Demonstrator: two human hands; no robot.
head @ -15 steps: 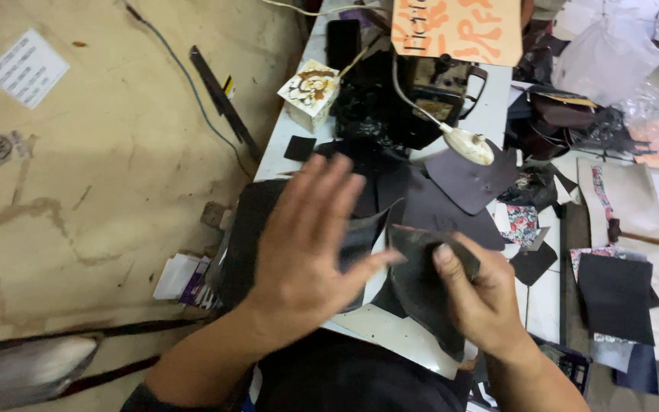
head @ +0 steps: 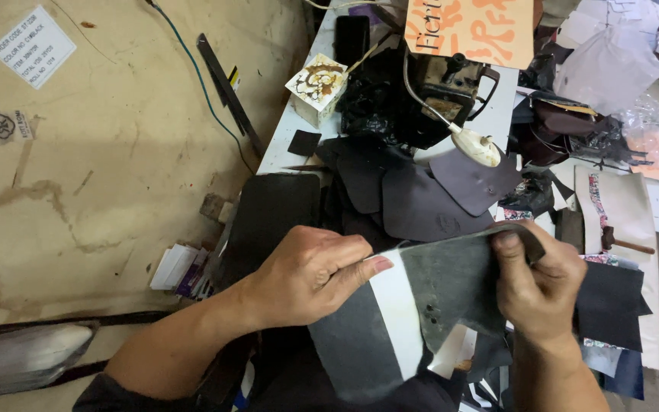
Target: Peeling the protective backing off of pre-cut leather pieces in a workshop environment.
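Note:
I hold a dark grey leather piece (head: 451, 286) with a white strip (head: 398, 313) across it, low in the middle of the view. My left hand (head: 306, 275) pinches its left edge near the white strip. My right hand (head: 535, 286) grips its upper right edge, fingers curled over the top. Behind the piece, several cut dark leather panels (head: 413, 198) lie piled on the white table (head: 276, 149).
A black sewing machine (head: 436, 91) stands at the back with a small white lamp head (head: 478, 146) on a cord. A small patterned box (head: 318, 84), a black phone (head: 351, 38), an orange printed card (head: 474, 27) and scraps at the right (head: 619, 76) crowd the table. Brown floor lies left.
My left hand, spread flat above the leather before, has closed onto the piece's left edge. The piece is lifted and turned, showing the white strip.

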